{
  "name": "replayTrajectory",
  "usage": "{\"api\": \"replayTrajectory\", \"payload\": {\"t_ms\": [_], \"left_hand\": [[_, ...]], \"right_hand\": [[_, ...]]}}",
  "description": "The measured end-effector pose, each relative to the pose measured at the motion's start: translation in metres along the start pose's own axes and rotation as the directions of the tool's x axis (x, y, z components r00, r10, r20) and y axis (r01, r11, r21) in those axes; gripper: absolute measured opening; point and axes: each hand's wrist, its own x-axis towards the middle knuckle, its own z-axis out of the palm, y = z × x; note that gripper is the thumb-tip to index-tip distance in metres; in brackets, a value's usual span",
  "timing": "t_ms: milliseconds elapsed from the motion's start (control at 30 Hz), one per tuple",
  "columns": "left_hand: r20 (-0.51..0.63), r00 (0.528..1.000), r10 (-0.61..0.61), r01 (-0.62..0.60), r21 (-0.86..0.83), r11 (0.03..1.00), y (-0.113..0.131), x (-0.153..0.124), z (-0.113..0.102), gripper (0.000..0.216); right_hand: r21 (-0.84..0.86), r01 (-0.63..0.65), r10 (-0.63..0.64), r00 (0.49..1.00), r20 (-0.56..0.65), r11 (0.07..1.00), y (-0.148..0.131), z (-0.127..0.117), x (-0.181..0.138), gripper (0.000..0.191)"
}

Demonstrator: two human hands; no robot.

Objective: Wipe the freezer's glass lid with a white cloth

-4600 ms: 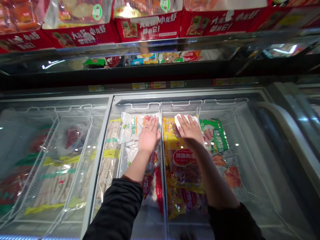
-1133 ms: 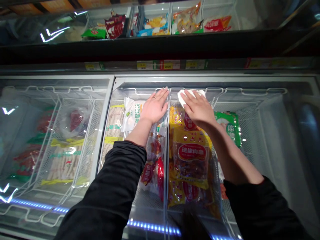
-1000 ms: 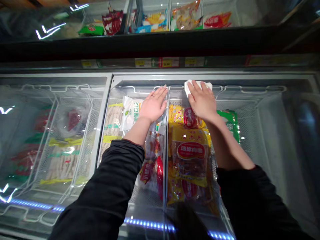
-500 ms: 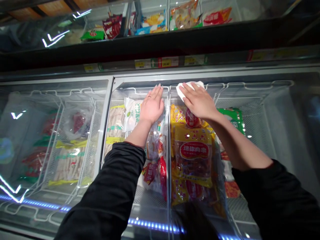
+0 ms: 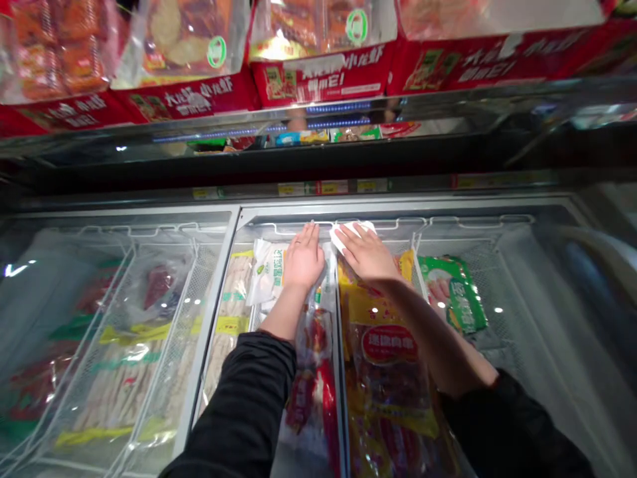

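My left hand point(image 5: 302, 260) lies flat on the clear glass lid point(image 5: 398, 232) of a chest freezer, fingers stretched forward and nothing in it. Just to its right, my right hand point(image 5: 372, 257) presses a white cloth point(image 5: 367, 226) against the glass near the far edge. Its fingers are spread over the cloth, which sticks out past the fingertips. Under the glass, below my left hand, is a white food bag point(image 5: 269, 269) with green print. Yellow packs with a red label point(image 5: 389, 344) lie beneath my right forearm.
A grey frame bar point(image 5: 216, 318) divides the lid from the left section, where bagged long pale food point(image 5: 122, 382) lies in wire baskets. A green bag point(image 5: 455, 295) lies at right. Above the far edge runs a shelf with red boxes point(image 5: 321, 83) of packaged food.
The view has tilted up, bringing the shelf of red boxes into sight. My right hand and the cloth have moved left, closer to my left hand, which stays flat on the glass.
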Motion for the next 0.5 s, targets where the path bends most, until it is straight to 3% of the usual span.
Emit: {"api": "replayTrajectory", "payload": {"t_ms": [133,267,400,500], "left_hand": [[-0.04,0.999,-0.02,0.019,-0.013,1.0,-0.002,0.001,0.003,0.062],[-0.056,0.998,-0.041,0.041,-0.01,0.999,-0.003,0.0,0.005,0.062],[-0.063,0.99,-0.126,0.127,0.023,0.992,0.001,0.0,0.007,0.062],[-0.044,0.987,-0.156,0.157,0.018,0.987,0.003,0.002,0.004,0.062]], "right_hand": [[-0.016,-0.119,0.118,0.992,-0.05,0.993,0.007,0.003,-0.003,0.06],[-0.009,-0.22,0.219,0.973,-0.068,0.975,-0.016,0.002,0.034,0.063],[0.005,-0.13,0.13,0.992,0.006,0.992,-0.04,0.002,0.058,0.064],[0.011,-0.028,0.028,0.999,0.037,1.0,-0.039,0.001,0.043,0.062]]}}
